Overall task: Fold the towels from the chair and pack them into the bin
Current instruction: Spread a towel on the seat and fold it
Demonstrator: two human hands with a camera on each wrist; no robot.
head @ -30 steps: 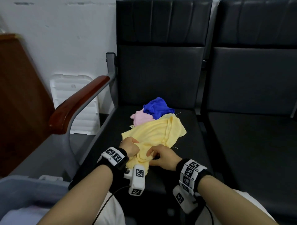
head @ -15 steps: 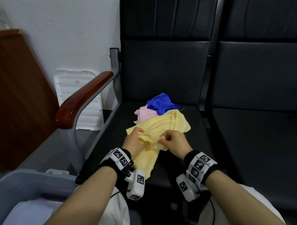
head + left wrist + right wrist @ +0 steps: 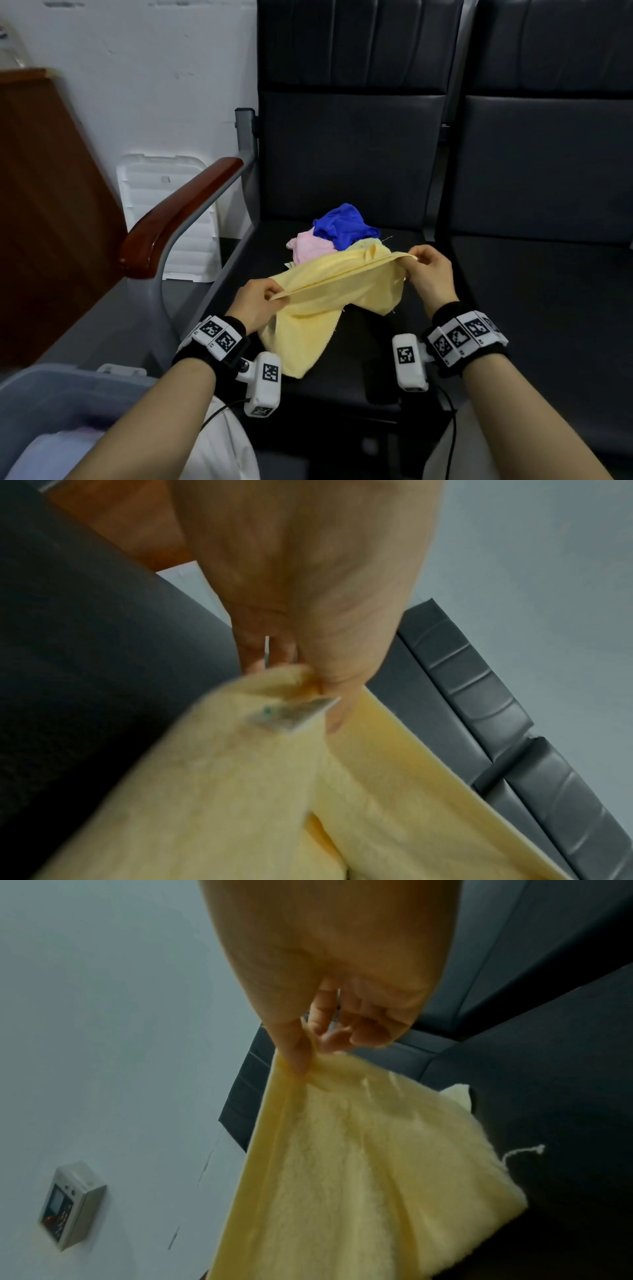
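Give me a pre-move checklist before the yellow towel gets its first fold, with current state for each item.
1. Left hand pinches an end of the yellow towel: ok.
2. Right hand pinches the other end: ok.
3. Top edge pulled straight between the hands: ok.
4. Towel hanging flat: not ok, the lower part is bunched and drapes onto the chair seat.
5. Towel clear of the pink towel and blue towel: cannot tell, its far edge lies right by them.
6. Room in the bin: cannot tell, only a corner shows, with something pale inside.
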